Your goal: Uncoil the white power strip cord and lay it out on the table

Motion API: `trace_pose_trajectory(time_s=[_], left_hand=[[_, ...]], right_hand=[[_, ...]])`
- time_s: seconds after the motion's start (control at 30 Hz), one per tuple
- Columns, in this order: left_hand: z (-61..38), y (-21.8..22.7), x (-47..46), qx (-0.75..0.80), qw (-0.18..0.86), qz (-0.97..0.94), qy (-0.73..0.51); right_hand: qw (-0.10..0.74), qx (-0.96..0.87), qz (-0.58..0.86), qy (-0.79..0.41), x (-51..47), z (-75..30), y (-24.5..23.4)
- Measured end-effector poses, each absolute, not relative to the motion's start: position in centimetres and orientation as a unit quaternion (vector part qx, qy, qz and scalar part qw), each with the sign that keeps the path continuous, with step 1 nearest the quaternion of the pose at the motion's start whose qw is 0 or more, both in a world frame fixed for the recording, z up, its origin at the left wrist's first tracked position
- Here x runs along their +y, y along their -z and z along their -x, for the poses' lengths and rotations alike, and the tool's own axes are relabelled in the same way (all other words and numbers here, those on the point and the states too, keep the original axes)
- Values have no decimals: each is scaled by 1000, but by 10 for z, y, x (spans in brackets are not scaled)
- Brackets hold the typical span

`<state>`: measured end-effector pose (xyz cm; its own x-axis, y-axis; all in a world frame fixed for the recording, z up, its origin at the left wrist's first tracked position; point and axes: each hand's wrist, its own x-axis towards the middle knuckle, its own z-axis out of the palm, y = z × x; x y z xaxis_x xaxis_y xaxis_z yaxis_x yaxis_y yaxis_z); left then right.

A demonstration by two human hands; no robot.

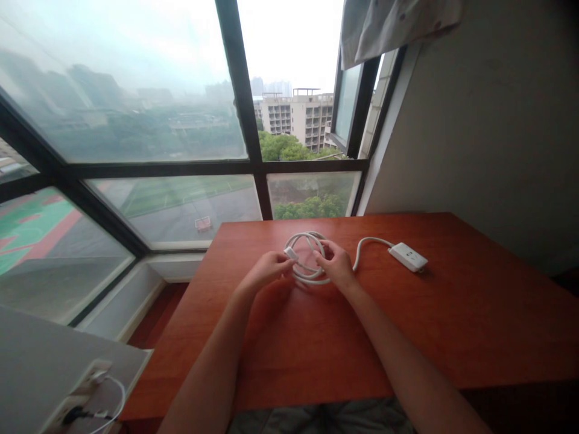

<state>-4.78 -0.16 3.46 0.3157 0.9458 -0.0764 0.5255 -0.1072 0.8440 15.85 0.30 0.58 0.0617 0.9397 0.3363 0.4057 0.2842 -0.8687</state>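
Note:
A white extension cord [309,280] is wound into a loose coil above the far middle of the reddish-brown table. My left hand [271,267] is closed at the coil's left side, where the white plug [291,253] shows at the fingertips. On the right side, my right hand [335,263] pinches the coiled loops between thumb and fingers. From the coil the cable curves right to a white socket block [408,257], which lies flat on the table. The undersides of my fingers are hidden.
The wooden table [452,313] reaches back to a black-framed window [256,120], with one pane open at right. A grey wall [488,138] stands to the right. At lower left, wall sockets [85,386] hold plugs with thin cables.

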Motion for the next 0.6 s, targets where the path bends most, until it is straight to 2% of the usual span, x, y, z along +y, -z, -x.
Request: trace_pose_trajectory(time_s=[0.07, 0.17, 0.2, 0.37, 0.6], left_hand=[[58, -38, 1, 562, 367, -687, -278], [66, -39, 3, 620, 242, -670, -328], [66, -38, 3, 618, 236, -671, -334], [48, -33, -2, 538, 352, -696, -320], [31, -32, -5, 511, 302, -740, -317]], right_hand=[[496, -629, 534, -272, 4, -158, -4], [494, -629, 535, -274, 4, -158, -2], [493, -629, 535, -274, 3, -157, -2], [500, -634, 531, -257, 3, -157, -1], [504, -649, 507, -260, 4, -157, -1]])
